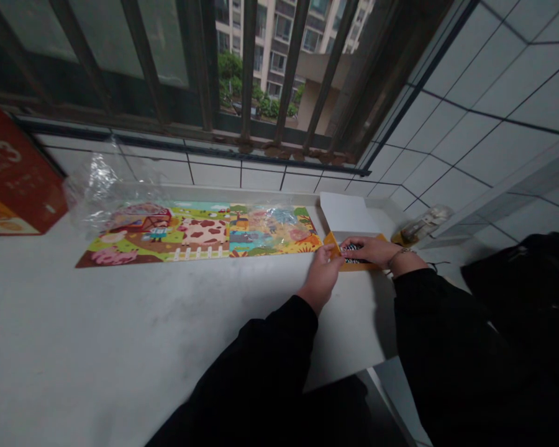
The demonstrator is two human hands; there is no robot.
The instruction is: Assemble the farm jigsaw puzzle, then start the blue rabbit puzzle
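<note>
One open box (358,268) on counter (168,347), right of picture strip (204,232), head view. Left hand (322,273): fingers closed on its orange edge. Right hand (371,251): fingers curled over black-and-white patterned piece (352,260) inside, grip can't tell. Red carton (21,177) far left: "3" readable, smaller print not.

We tag this as a home, kitchen or utility nook, can't tell which; we see white wall tiles (477,133) with dark joints, a long pale counter (144,347) under a window with metal bars (289,71), and a multi-storey block (279,37) plus greenery (230,84) outside; household bits on the counter too: red carton (21,167), clear container (426,222), cartoon farm picture (205,232).
</note>
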